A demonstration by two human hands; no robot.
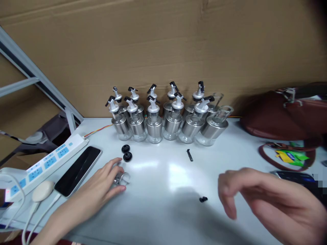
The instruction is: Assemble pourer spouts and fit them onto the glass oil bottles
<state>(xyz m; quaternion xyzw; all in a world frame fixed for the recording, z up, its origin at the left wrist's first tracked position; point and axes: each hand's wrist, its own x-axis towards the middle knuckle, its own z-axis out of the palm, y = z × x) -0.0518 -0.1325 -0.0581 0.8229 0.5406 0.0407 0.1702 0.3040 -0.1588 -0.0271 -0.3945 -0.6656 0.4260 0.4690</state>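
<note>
Left hand (pixel 108 183): the forearm is extending from the lower left, palm facing down, with thumb and fingers curving around a small clear cup (pixel 125 178) on the table (pixel 158 217); whether they are gripping it cannot be told. Two black caps (pixel 127 156) are lying just beyond the fingertips. Centre: a black lever (pixel 189 155) and a small black part (pixel 203 199) are resting apart. Right hand (pixel 270 204): it is hovering, blurred, with fingers bending downward and open, separated from the thumb.
</note>
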